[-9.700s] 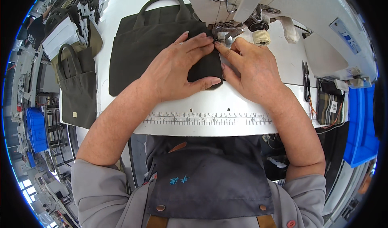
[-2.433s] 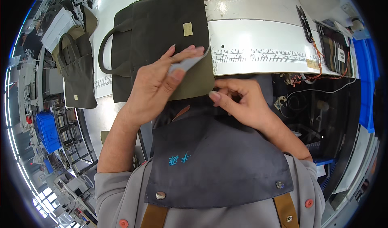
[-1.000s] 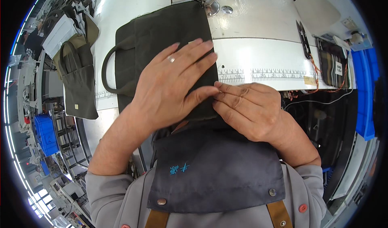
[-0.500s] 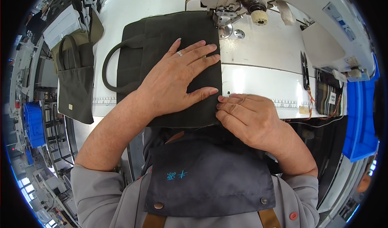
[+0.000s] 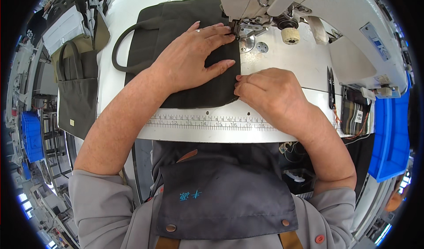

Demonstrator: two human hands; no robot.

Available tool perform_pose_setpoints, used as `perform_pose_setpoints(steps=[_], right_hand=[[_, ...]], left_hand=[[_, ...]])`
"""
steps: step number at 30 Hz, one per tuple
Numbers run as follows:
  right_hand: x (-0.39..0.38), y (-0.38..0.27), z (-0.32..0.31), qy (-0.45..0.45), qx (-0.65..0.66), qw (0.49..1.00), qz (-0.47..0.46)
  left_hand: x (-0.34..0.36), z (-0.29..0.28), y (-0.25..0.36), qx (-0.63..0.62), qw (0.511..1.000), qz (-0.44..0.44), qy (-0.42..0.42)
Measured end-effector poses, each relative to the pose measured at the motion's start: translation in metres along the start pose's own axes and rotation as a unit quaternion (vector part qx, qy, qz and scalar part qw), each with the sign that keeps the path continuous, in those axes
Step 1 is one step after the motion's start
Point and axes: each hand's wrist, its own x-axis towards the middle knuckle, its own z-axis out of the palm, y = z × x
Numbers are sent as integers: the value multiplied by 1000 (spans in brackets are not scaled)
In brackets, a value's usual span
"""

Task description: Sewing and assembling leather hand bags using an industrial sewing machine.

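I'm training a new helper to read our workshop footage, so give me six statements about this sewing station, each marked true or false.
1. The left hand lies spread on a dark bag. True.
2. The right hand holds black snips. False: the right hand is at the bag's right edge; the snips lie apart, farther right.
3. The bag's handle loops out leftward. True.
4. The left hand is gloved. False: it is bare, with a ring.
5. The sewing machine has a cream knob. True.
6. A striped item lies left of the bag. False: the striped item is on the right.
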Motion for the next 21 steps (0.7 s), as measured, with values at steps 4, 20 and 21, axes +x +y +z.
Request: perform_pose_setpoints(steps=[4,20,21], right_hand=[[8,15,5,-4,-16,1000,11],[4,33,18,80,-48,994,51],[4,31,16,80,-49,994,55]], left_hand=[[13,0,-11,27,999,21,35],[1,-10,-11,-17,993,106,50],[-7,-8,-4,-19,993,108,48]])
